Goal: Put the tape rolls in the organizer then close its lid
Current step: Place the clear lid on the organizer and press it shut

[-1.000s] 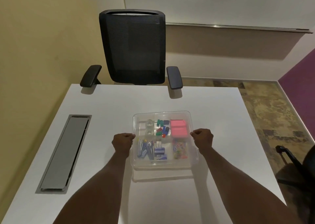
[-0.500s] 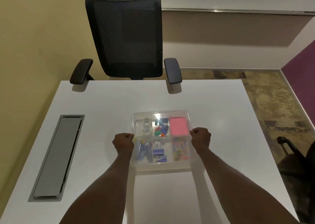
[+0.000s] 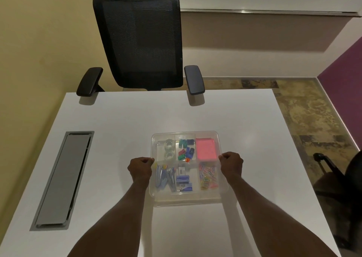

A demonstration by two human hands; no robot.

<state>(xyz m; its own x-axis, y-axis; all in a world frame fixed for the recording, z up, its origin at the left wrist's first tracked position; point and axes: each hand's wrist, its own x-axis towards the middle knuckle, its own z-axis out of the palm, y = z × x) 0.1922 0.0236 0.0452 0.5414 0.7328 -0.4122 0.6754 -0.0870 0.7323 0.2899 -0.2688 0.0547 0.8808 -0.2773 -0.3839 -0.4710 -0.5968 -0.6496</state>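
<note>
We see a white table (image 3: 121,131) with a matte, plain top, its far edge running just in front of a black office chair. Set flush into its left part is a long grey cable-tray cover (image 3: 62,178), lying lengthwise from far to near. Resting directly on the top, right of the middle and well apart from that cover, is a clear plastic organizer (image 3: 188,195) with its transparent lid on; it throws a faint shadow toward us on the white surface. The remaining tabletop shows only soft reflections of light.
</note>
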